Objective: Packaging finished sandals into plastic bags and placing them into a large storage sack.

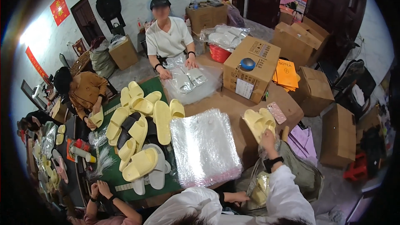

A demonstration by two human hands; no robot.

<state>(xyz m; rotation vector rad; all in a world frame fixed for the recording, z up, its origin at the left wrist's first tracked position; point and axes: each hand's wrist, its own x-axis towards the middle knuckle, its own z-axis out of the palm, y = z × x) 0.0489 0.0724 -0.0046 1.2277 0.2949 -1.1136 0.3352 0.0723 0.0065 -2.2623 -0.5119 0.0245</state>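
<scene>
At the table's right end, my right hand point(268, 140) is closed on the near end of a pair of pale yellow slippers point(255, 121). Low by the table's front edge, my left hand point(238, 197) grips the rim of a clear plastic bag point(252, 188). Inside that bag another pair of yellow slippers point(261, 186) shows through. Between my arms and the far side lies a stack of flat clear bags point(204, 148). To its left is a heap of loose yellow slippers point(141, 164), with grey and black ones mixed in.
A pink phone point(276, 113) lies beside the slippers. An open grey-green sack point(306, 175) stands at the table's right. Across the table a co-worker point(171, 37) handles bagged slippers point(187, 79). Two others work on the left. A large carton point(250, 66) stands at the far right.
</scene>
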